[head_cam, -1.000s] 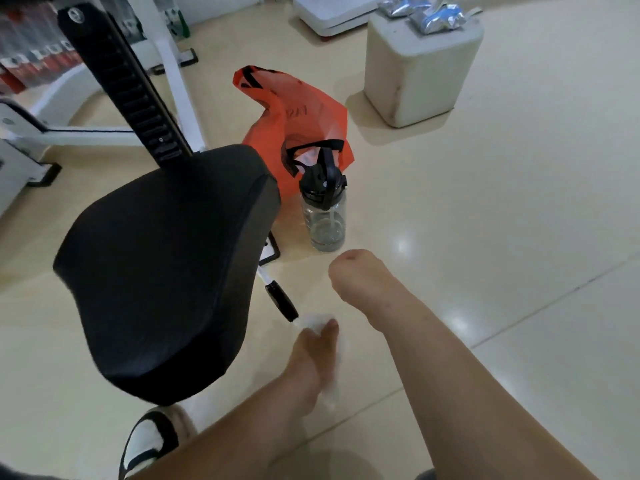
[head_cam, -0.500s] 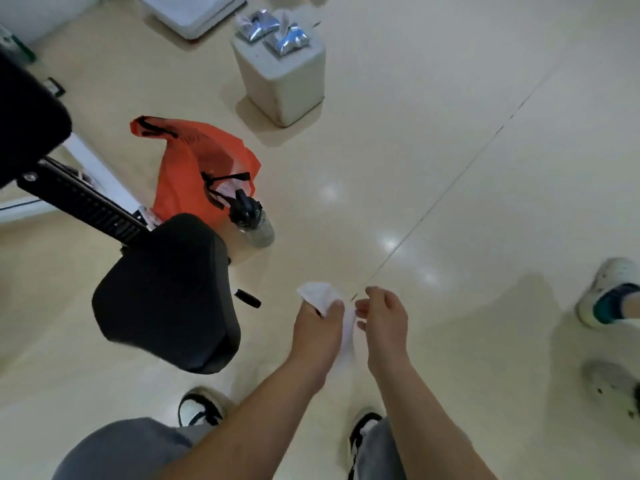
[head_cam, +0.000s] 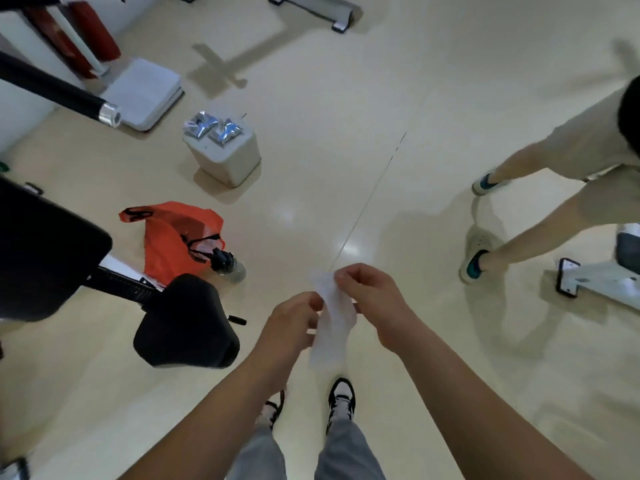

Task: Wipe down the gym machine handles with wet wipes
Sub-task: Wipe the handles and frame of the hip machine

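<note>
A white wet wipe (head_cam: 333, 325) hangs in front of me above the floor. My left hand (head_cam: 292, 322) pinches its left edge and my right hand (head_cam: 372, 299) pinches its top right edge, so both hold it between them. The gym machine stands to my left: a black padded seat (head_cam: 185, 323), a larger black pad (head_cam: 41, 258) and a black bar handle with a silver end cap (head_cam: 62, 95) at the upper left. Both hands are well to the right of the machine and apart from it.
An orange bag (head_cam: 173, 237) and a clear bottle with a black lid (head_cam: 228, 266) lie on the floor by the seat. A white block (head_cam: 228, 157) carries silver packets (head_cam: 211, 128). Another person (head_cam: 561, 188) stands at the right beside a white machine base (head_cam: 602, 278).
I have stood up and the view has risen, away from the seat. My right hand has closed onto the wipe, which now hangs open between both hands. Another person has come into view.
</note>
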Motion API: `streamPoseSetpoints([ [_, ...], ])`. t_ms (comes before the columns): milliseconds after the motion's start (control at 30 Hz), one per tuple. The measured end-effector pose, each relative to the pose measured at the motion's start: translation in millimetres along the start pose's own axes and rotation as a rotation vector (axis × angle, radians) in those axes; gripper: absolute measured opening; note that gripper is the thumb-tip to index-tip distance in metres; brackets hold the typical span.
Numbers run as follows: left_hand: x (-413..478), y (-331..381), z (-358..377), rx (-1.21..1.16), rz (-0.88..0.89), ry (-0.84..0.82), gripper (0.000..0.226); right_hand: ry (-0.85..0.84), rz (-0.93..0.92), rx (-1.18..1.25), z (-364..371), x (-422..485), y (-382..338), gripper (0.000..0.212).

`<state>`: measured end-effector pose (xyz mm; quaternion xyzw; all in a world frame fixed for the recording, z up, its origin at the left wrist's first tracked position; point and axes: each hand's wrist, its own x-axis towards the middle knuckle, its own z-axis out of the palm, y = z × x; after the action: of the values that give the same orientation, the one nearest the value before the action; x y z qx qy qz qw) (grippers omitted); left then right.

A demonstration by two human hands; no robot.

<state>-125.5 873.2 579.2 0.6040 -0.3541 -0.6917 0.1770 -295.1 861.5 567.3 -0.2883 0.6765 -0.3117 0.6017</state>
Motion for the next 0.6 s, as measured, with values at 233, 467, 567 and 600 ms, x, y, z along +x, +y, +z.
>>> streamPoseSetpoints([
  [233, -55, 26, -4, 0.153, 0.212, -0.001, 0.04, 0.138, -0.064, 0.204, 6, -92, -25, 0.012],
  [467, -111, 27, 60, 0.429, 0.376, -0.384, 0.038, 0.403, -0.07, 0.282, -41, -203, 30, 0.024],
  [567, -137, 15, 117, 0.53, 0.383, -0.548, 0.013, 0.57, -0.054, 0.392, -79, -257, 72, 0.023],
  [600, -147, 8, 138, 0.562, 0.381, -0.601, 0.012, 0.628, -0.049, 0.443, -92, -276, 87, 0.022],
])
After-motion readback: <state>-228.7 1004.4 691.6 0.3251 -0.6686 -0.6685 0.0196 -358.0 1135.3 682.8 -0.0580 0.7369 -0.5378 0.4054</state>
